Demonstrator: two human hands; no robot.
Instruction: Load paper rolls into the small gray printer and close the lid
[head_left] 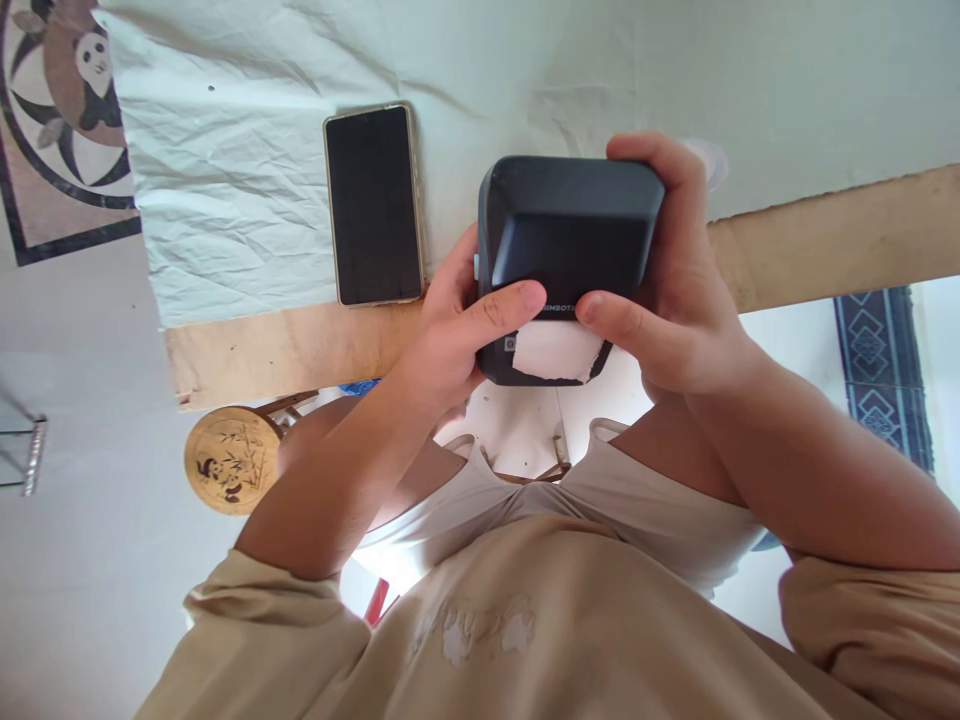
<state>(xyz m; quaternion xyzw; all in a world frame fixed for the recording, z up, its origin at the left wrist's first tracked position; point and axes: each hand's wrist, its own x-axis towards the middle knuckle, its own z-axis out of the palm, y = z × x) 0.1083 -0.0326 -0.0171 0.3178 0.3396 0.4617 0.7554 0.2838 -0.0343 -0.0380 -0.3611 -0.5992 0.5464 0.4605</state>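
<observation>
Dark, rounded label printer [568, 225] held above the table edge, white paper protruding.

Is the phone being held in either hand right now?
No. The phone lies flat on the white cloth, while the left hand and right hand both grip the black printer.

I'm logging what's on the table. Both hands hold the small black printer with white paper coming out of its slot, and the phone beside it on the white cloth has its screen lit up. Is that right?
Not quite: the head view shows the phone with a dark, unlit screen. The rest holds: the left hand and right hand hold the small black printer, white paper sticks out of its slot, and the phone lies beside it on the white cloth.
</observation>
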